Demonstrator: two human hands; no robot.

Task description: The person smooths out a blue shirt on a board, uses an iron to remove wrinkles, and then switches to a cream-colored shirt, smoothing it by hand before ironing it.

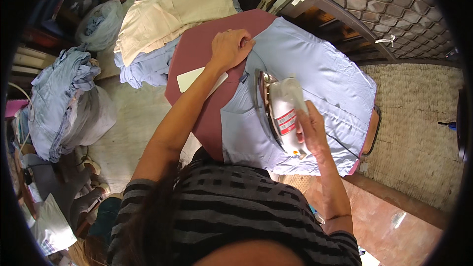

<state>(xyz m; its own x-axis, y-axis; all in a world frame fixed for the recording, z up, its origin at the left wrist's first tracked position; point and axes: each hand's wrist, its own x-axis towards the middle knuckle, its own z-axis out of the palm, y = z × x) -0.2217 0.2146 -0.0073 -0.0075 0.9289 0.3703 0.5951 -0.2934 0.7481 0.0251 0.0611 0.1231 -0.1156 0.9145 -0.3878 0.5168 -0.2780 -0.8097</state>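
A light blue garment (325, 69), probably a shirt, lies spread over a maroon ironing board (197, 44), with a small dark label near its upper edge. My right hand (311, 127) is wrapped round the handle of a white steam iron (283, 113) with red markings and a shiny metal rim. The iron is over the middle of the cloth, its metal side toward the left; whether the plate touches the cloth is hard to see. At the garment's upper left edge, my left hand (231, 49) is closed, its fingertips pinching the cloth. Under my left forearm lies a white flat card (189, 80).
Beyond the board's left end sits a pile of cream cloth (172, 10) over blue garments. Further left are a heap of blue clothes (61, 98) and a clear plastic bag (101, 24). A metal lattice gate (389, 10) stands at the far right. The iron's cord (342, 145) trails right.
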